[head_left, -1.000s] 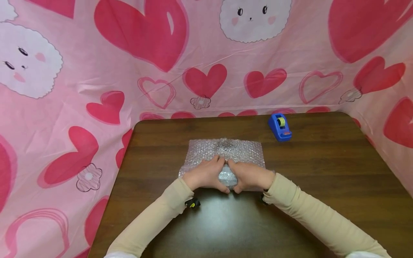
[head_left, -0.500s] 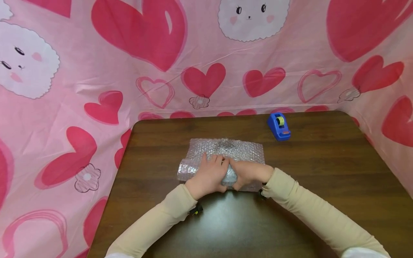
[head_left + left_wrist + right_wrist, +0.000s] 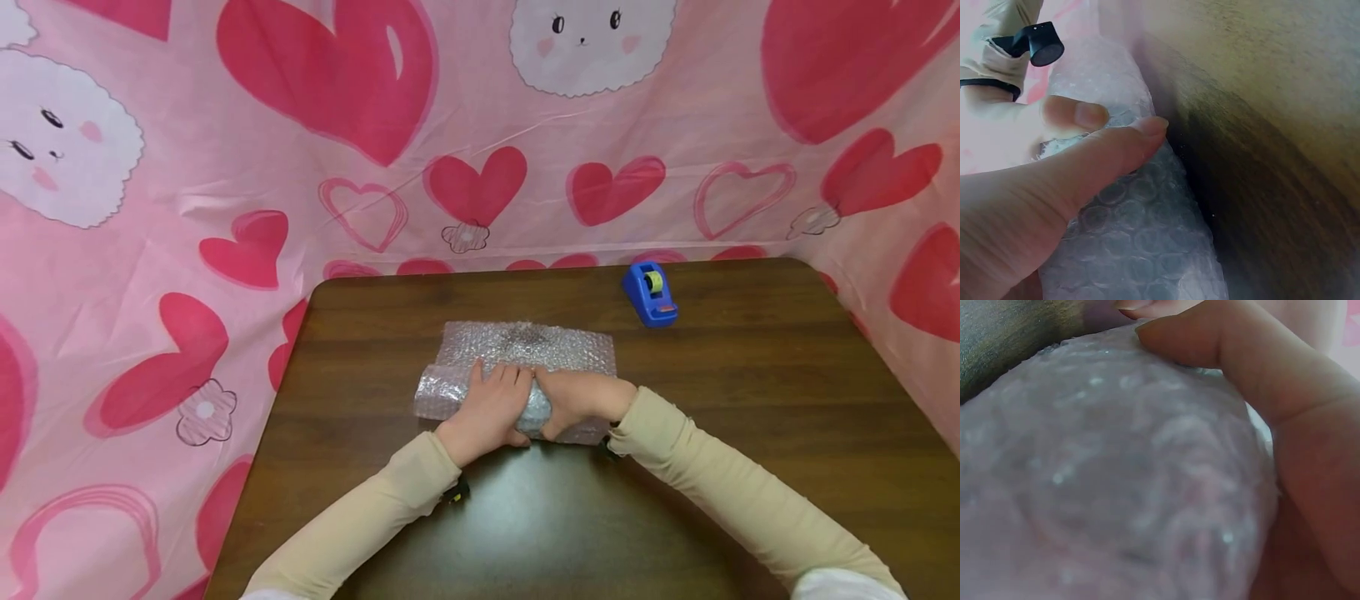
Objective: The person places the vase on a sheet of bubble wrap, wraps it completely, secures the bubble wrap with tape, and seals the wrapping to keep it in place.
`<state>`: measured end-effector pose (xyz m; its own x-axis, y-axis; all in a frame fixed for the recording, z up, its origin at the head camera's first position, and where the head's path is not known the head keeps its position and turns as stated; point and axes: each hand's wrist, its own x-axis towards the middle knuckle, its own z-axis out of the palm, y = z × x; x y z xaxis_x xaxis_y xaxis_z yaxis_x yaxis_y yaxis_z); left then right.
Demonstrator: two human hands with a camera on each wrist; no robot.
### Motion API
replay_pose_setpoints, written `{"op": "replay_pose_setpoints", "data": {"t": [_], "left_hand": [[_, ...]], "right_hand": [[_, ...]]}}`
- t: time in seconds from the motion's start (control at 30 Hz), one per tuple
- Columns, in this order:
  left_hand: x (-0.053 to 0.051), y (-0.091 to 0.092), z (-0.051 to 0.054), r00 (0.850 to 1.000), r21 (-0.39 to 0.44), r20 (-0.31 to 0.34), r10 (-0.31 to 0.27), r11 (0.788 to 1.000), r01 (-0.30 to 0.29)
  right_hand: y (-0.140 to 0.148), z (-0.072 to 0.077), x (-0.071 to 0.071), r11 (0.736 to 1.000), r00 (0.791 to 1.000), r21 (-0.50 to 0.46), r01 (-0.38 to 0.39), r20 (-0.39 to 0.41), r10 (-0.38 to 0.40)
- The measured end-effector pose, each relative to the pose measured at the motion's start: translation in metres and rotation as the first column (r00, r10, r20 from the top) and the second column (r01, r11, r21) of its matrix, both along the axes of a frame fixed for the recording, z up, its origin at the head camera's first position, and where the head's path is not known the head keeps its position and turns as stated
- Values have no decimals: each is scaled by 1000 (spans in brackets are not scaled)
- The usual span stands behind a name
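at the left end of the clear, pink-tinged bubble-wrap sheet (image 3: 577, 348), a shiny rounded fold (image 3: 437, 392) now stands up where the plastic lay flatter a second ago; the left hand (image 3: 486, 408) has spread its fingers wider across the pale, silvery wrapped bundle (image 3: 536, 410).

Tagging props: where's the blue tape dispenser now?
In the head view, the blue tape dispenser sits right of centre, near the far edge of the brown table, beyond and to the right of the bubble wrap.

The bubble wrap (image 3: 534, 350) is glossy, bumpy plastic.
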<state>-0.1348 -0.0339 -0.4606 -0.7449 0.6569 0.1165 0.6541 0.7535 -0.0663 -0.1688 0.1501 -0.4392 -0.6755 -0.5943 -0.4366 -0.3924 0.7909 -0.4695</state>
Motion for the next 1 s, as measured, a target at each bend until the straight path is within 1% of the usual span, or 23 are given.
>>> {"op": "replay_pose_setpoints", "data": {"t": [0.13,0.23,0.27,0.33,0.4,0.47,0.5,0.57,0.63,0.7,0.87,0.97,1.0], "left_hand": [[-3,1,-1,1000,6,21,1,1000,-1],[-5,1,-2,999,3,47,5,1000,-5],[-5,2,-2,999,1,54,6,1000,-6],[-7,2,-2,998,3,70,8,1000,-8],[-9,2,-2,996,3,87,16,1000,-16],[-10,2,-1,994,2,106,25,1000,-25],[-11,3,0,992,3,119,29,1000,-30],[-13,3,1,990,4,141,34,999,-35],[-14,3,1,987,7,158,33,999,-35],[-15,4,2,984,4,175,33,999,-35],[-19,5,4,976,-11,215,38,999,-37],[-20,4,7,963,-3,266,35,999,-36],[-20,4,8,957,5,287,34,999,-37]], "right_hand": [[1,4,3,1000,1000,-2,23,3,-23],[3,7,6,999,999,2,36,-22,-36],[3,8,8,999,998,5,34,-44,-33],[4,10,11,1000,992,24,17,-122,-13],[4,12,15,998,973,58,1,-230,13],[3,13,22,995,937,100,-12,-347,46],[2,13,26,993,912,121,-14,-405,62],[0,13,35,989,860,149,-9,-503,84],[-3,10,44,987,808,162,2,-581,94],[-5,5,52,987,749,159,19,-656,91],[-10,-16,61,987,633,137,86,-773,52],[-11,-24,64,984,584,143,105,-810,55],[-11,-26,65,983,573,147,107,-817,60]]}}
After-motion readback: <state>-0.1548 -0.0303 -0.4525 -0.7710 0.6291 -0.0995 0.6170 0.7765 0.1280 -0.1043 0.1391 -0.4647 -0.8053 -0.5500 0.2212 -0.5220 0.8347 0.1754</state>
